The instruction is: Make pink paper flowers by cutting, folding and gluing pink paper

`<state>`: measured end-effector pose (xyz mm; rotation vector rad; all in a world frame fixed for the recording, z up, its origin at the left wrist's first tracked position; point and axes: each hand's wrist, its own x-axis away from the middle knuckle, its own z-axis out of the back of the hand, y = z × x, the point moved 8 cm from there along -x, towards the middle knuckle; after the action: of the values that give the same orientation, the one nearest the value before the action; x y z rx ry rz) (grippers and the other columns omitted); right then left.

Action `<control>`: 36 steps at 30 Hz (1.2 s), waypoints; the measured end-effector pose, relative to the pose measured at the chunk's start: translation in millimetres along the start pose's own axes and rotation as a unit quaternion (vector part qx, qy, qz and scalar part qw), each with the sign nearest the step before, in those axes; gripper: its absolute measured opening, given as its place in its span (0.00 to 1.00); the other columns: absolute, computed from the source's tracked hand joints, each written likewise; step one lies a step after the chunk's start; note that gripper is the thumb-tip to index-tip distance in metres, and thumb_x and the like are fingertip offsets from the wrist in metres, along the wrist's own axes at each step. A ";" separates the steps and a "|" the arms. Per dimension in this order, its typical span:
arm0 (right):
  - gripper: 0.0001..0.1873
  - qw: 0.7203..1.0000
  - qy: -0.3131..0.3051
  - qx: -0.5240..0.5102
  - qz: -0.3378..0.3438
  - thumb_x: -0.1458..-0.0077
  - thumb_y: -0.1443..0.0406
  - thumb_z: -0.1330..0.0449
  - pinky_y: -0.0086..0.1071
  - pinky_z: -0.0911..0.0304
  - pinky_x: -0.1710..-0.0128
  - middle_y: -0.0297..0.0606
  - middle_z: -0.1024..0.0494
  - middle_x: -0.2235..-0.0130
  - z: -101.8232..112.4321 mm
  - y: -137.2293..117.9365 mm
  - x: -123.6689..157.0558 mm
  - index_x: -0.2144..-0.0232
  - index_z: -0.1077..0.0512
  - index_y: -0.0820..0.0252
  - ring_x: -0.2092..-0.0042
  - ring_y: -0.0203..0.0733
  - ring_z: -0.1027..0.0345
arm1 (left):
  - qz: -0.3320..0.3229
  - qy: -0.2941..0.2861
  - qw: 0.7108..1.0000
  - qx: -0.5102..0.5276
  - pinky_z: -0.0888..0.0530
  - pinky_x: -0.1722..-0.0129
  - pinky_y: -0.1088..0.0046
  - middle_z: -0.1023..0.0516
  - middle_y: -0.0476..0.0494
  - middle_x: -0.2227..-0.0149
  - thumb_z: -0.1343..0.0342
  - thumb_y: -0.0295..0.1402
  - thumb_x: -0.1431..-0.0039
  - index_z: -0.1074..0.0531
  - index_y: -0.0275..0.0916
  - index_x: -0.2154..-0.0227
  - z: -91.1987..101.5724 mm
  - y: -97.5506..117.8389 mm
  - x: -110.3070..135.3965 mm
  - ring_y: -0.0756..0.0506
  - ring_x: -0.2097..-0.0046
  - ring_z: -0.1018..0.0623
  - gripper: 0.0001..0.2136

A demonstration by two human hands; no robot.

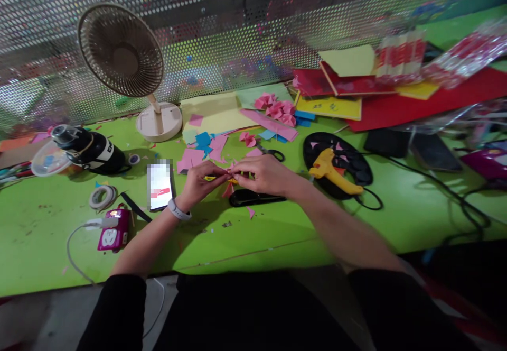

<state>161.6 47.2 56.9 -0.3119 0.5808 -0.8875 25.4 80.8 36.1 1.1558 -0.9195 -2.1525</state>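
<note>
My left hand [203,181] and my right hand [257,174] meet over the middle of the table, fingertips pinched together. Between them is a small red piece [228,172], mostly hidden by the fingers; it looks like folded paper, but I cannot be sure. Just below the fingertips, a bit of yellow and orange-red [228,188] shows. A long black tool [253,199], perhaps a stapler, lies under my right hand. Behind that hand are the black handles of scissors [276,155]. Pink paper pieces [191,159] and a blue paper scrap [203,142] lie beyond my left hand.
A yellow glue gun [330,171] rests on a black tray [358,174] at right. Pink paper flowers [275,109] sit behind. At left are a phone [160,182], tape roll [102,197], purple power strip [114,229], black bottle [95,151] and fan [159,121].
</note>
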 end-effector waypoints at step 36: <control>0.06 0.915 0.015 -0.289 -0.280 0.49 0.64 0.36 0.34 0.31 0.66 0.38 0.18 0.67 -31.1 91.6 6.4 0.66 0.23 0.59 0.67 0.40 0.25 | 0.087 0.043 0.994 0.057 0.20 0.64 0.74 0.22 0.39 0.60 0.35 0.37 0.44 0.23 0.35 0.70 10.5 -3.3 -4.8 0.48 0.57 0.21 0.10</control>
<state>204.5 96.5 -14.7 -1.0436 0.7971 -1.2603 18.3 89.6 40.2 1.1665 -1.0761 -1.9182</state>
